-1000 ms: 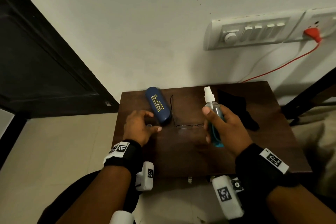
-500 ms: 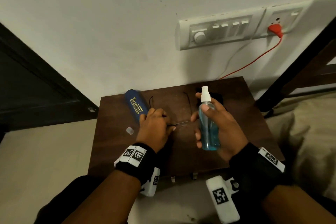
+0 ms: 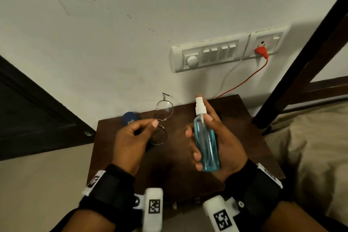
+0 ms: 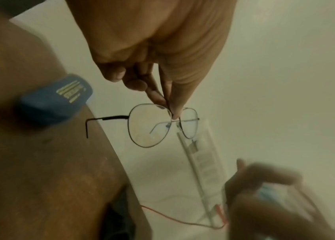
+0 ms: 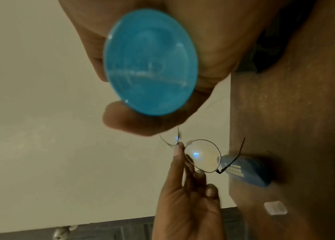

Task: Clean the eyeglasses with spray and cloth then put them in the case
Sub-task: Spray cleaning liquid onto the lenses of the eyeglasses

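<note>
My left hand (image 3: 131,137) pinches the thin wire-framed eyeglasses (image 3: 162,113) at the bridge and holds them in the air above the small brown table (image 3: 244,118). The left wrist view shows the eyeglasses (image 4: 152,125) hanging from thumb and fingertips, one temple arm unfolded. My right hand (image 3: 216,137) grips an upright clear spray bottle (image 3: 206,143) of blue liquid, white nozzle on top and pointing left toward the lenses. Its round blue base (image 5: 150,63) fills the right wrist view. The blue glasses case (image 3: 130,117) lies shut at the table's back left. The dark cloth is mostly hidden behind my right hand.
A small clear cap (image 5: 275,207) lies on the table near the case. A white switchboard (image 3: 207,55) with a red plug (image 3: 260,52) and cable is on the wall behind. A dark wooden bed frame (image 3: 301,62) and beige bedding (image 3: 320,147) stand at the right.
My left hand has picked the eyeglasses up off the table and raised them. The right hand has kept the spray bottle and brought it upright beside them.
</note>
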